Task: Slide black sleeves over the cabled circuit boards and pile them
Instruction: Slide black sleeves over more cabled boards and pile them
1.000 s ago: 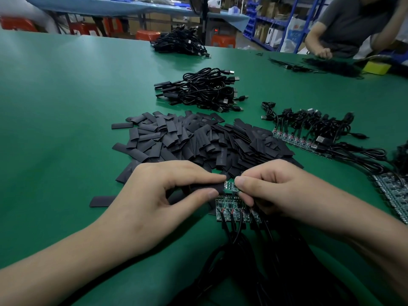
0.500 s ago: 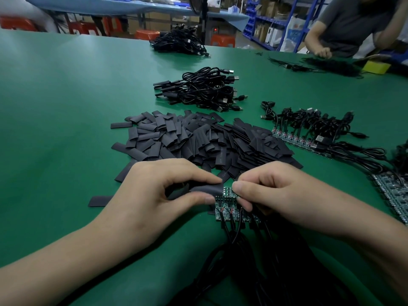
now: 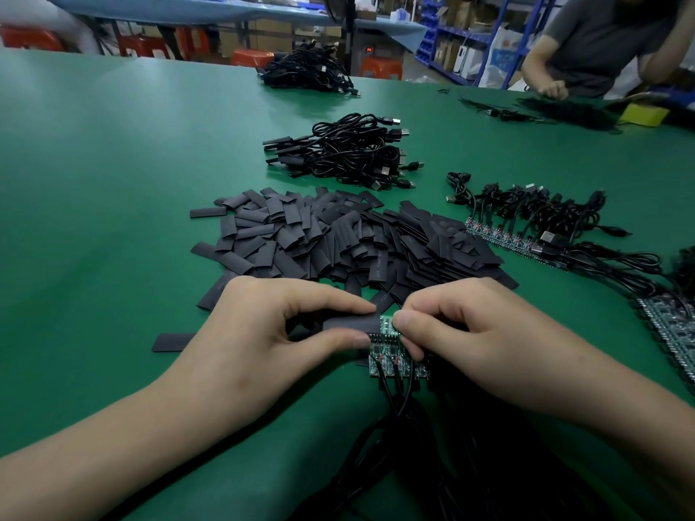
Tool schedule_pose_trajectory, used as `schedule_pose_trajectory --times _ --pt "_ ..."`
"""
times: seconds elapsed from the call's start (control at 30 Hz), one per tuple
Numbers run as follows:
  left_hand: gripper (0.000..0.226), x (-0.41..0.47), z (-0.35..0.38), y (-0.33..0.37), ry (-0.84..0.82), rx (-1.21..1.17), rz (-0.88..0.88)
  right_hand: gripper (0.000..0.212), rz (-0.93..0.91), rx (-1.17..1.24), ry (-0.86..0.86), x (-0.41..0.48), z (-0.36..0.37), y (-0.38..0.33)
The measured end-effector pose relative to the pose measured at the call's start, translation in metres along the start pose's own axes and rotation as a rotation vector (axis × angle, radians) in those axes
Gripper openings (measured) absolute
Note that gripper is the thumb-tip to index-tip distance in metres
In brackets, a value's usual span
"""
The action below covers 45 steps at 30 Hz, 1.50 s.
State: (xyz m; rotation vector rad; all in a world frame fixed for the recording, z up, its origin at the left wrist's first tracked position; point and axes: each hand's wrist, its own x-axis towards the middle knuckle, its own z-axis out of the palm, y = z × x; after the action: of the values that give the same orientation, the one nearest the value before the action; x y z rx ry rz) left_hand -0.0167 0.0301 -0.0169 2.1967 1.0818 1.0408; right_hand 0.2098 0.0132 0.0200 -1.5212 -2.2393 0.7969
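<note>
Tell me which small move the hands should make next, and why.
Probably the left hand should push the black sleeve rightward over the circuit board: the right hand pinches the board, and its green end shows uncovered at the sleeve's mouth.

You sit in an electronics assembly workshop: green bench [image 3: 113, 182], heaped black sleeves [image 3: 338, 238], USB cable bundles [image 3: 346, 152], blue parts shelving [image 3: 447, 35], orange stools [image 3: 251, 57].

Soft, even light from overhead fills the scene, moderately bright. The green desk [image 3: 113, 220] carries a pale sheen beyond and left of the sleeve heap [image 3: 338, 238]. Nearer than the heap, faint blurred-edged shadows darken the desk. The heap is crisp; the shelves [image 3: 445, 43] far beyond it look softer. Wide-angle distortion bows the desk's far edge.
</note>
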Motion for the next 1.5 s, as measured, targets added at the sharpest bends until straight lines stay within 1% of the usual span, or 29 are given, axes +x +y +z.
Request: schedule_pose_trajectory --times 0.07,0.23,0.33,0.4,0.5,0.57,0.67,0.8,0.9,0.97,1.23,1.37,1.5 --pt "0.027 0.0 0.0 0.001 -0.006 0.017 0.013 0.036 -0.015 -0.021 0.007 -0.001 0.002 -0.001" --pt "0.024 0.001 0.0 0.007 -0.074 0.065 0.158 0.035 -0.009 0.022 -0.032 -0.001 0.002 0.0" --pt "0.022 0.002 0.001 0.006 -0.065 0.051 0.168 0.033 -0.029 0.06 -0.03 0.0 0.005 0.001" --pt "0.022 0.002 0.001 0.005 -0.039 0.026 0.131 0.029 -0.064 0.088 0.03 0.0 0.007 0.002" --pt "0.021 0.002 0.0 -0.001 0.042 -0.056 0.017 0.019 -0.134 0.137 0.194 -0.001 0.007 0.006" --pt "0.02 0.002 0.0 -0.004 0.065 -0.117 -0.05 0.013 -0.204 0.152 0.278 -0.001 0.006 0.007" --pt "0.022 0.002 -0.001 -0.006 0.073 -0.156 -0.085 0.009 -0.299 0.05 0.368 -0.002 0.006 0.007" --pt "0.02 0.002 -0.001 -0.004 0.07 -0.157 -0.082 0.005 -0.329 -0.037 0.444 -0.003 0.008 0.006" --pt "0.019 0.002 -0.001 -0.001 0.065 -0.113 -0.04 0.007 -0.347 -0.055 0.449 -0.003 0.011 0.005" --pt "0.019 0.002 -0.002 0.001 0.073 -0.094 -0.02 0.005 -0.358 -0.065 0.46 -0.003 0.012 0.005" --pt "0.02 0.002 -0.002 0.005 0.114 -0.119 0.014 0.008 -0.364 -0.033 0.476 -0.002 0.012 0.005" --pt "0.021 0.001 -0.002 0.005 0.107 -0.128 0.012 0.009 -0.36 -0.012 0.49 -0.003 0.016 0.004" --pt "0.02 0.001 -0.001 0.004 0.085 -0.094 0.047 0.01 -0.357 -0.007 0.499 -0.002 0.021 0.0"
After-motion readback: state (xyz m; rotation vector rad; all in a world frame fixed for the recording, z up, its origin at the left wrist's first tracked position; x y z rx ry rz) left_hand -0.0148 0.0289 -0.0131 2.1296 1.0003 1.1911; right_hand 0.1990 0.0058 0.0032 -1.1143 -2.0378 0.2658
